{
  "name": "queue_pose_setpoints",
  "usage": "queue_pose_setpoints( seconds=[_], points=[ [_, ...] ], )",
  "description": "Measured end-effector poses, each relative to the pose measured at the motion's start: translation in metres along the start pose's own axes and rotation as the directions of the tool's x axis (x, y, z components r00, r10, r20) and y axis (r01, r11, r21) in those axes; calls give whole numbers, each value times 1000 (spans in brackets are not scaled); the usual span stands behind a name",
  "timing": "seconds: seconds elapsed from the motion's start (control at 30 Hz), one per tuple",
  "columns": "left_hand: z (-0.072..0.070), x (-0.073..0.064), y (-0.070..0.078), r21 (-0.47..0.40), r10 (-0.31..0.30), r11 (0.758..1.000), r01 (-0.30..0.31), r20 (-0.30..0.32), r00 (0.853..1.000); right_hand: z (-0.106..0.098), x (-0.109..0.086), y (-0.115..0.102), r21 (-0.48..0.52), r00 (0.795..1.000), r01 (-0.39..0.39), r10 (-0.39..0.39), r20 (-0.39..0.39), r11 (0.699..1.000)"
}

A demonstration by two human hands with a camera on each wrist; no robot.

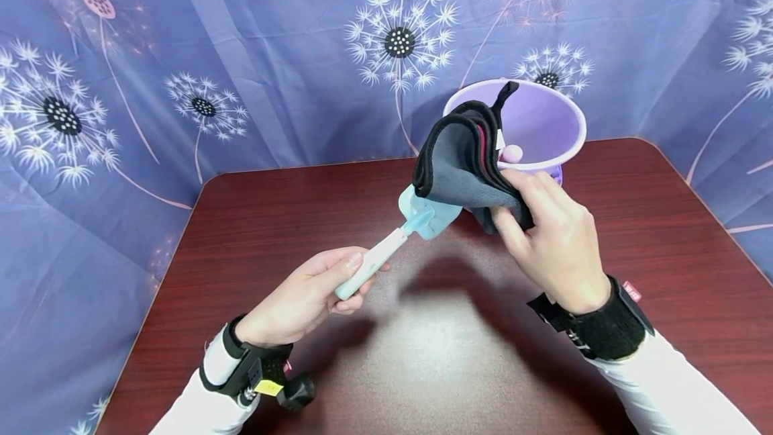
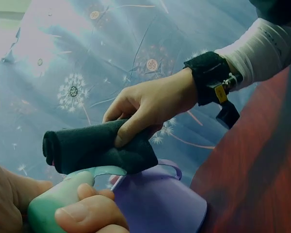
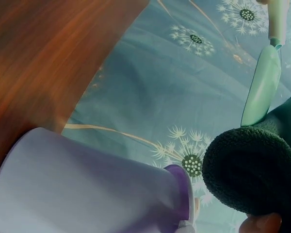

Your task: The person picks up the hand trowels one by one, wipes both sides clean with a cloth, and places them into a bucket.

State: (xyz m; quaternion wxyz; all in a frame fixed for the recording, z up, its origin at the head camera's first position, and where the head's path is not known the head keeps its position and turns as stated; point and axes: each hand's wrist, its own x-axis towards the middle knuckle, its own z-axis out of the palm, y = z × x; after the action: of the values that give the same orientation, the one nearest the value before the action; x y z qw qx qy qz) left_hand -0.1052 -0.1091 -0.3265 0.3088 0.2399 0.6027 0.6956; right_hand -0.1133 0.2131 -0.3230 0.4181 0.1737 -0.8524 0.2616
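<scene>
My left hand [image 1: 304,294] grips the white handle of a small shovel [image 1: 379,255] with a pale blue blade. My right hand [image 1: 558,237] pinches a folded dark grey cloth [image 1: 465,176] with black edging and a hanging loop. The cloth covers part of the blade in the head view. In the right wrist view the blade [image 3: 263,87] meets the cloth [image 3: 252,170], though firm contact cannot be told. Behind the cloth stands a purple bucket [image 1: 546,119], partly hidden by it.
A small round pale purple knob or ball [image 1: 512,154] shows at the bucket's near rim. The dark red wooden table [image 1: 272,220] has rounded far corners. A blue curtain with dandelion prints [image 1: 290,52] hangs behind it.
</scene>
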Motion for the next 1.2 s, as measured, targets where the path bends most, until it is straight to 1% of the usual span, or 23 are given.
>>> queue_pose_setpoints(
  seconds=[0.13,0.3,0.47,0.63,0.73,0.97,1.1,1.2],
  points=[
    [1,2,-4,-74,-5,997,5,-3,1000,3,-2,-3,4,1000,11,-11,13,1000],
    [3,3,-8,-158,-21,987,15,-36,999,9,-7,-8,16,998,37,-38,55,999],
    [3,5,-11,-180,-16,984,3,-67,998,16,-14,-14,32,991,78,-81,109,996],
    [3,8,-14,-211,-18,977,-1,-89,996,21,-19,-19,59,983,120,-127,134,991],
    [3,9,-15,-239,-24,971,3,-85,996,25,-21,-22,78,979,147,-157,131,986],
    [-2,9,-13,-331,-48,943,24,-64,997,27,-21,-22,84,967,208,-218,135,975],
    [-5,8,-11,-352,-38,936,19,-47,998,25,-19,-20,82,961,225,-235,148,971],
    [-9,7,-9,-362,-19,932,15,-7,1000,24,-18,-17,82,959,224,-235,157,971]
  ],
)
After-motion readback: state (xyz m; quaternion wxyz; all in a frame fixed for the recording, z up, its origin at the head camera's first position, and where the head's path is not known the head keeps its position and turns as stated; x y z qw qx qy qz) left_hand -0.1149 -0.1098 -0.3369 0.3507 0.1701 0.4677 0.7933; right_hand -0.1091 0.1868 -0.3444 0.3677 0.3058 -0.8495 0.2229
